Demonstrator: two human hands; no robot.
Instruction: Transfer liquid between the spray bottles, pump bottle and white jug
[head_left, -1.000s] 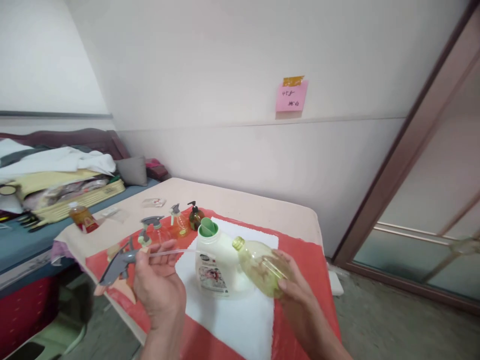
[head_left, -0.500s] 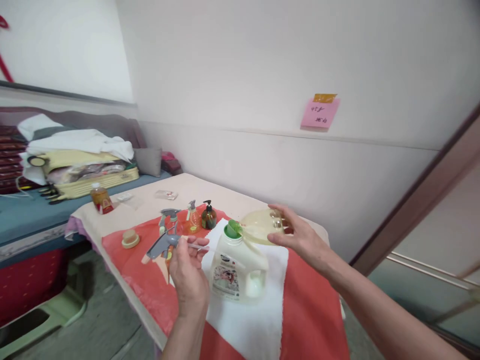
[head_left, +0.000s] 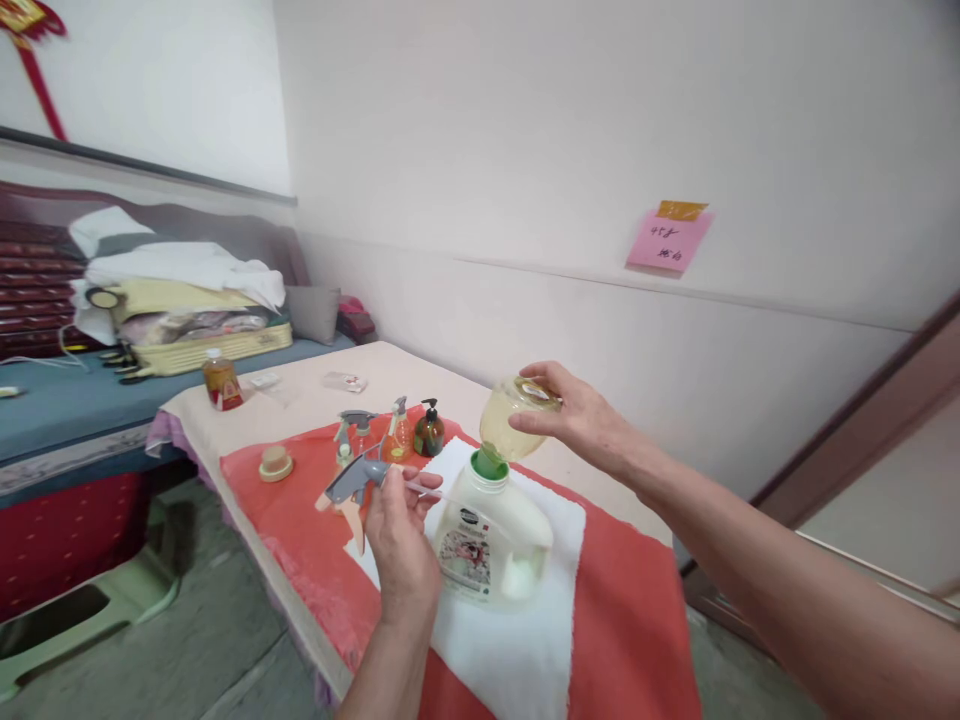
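My right hand (head_left: pixel 570 405) grips a clear bottle of pale yellow liquid (head_left: pixel 504 418), tipped steeply with its neck down at the mouth of a large cream jug (head_left: pixel 469 545). Something green (head_left: pixel 489 461) shows in the jug's opening; whether it is a funnel or the jug's own insert I cannot tell. The jug stands upright on a white cloth (head_left: pixel 517 640). Left of it, my left hand (head_left: pixel 405 530) is closed around a grey and peach trigger spray head (head_left: pixel 360 488), its thin dip tube pointing right toward the jug.
Behind the left hand stand an orange spray bottle (head_left: pixel 400 432), a dark pump bottle (head_left: pixel 430 430) and other sprayers. A beige cap (head_left: pixel 275 462) lies on the red cloth (head_left: pixel 300 590). Farther left is an amber bottle (head_left: pixel 222 382). A wall runs along the table's far side.
My right hand has raised the base of the bottle, so it tips more steeply into the jug. The left hand still holds the spray head. The camera view has shifted slightly.
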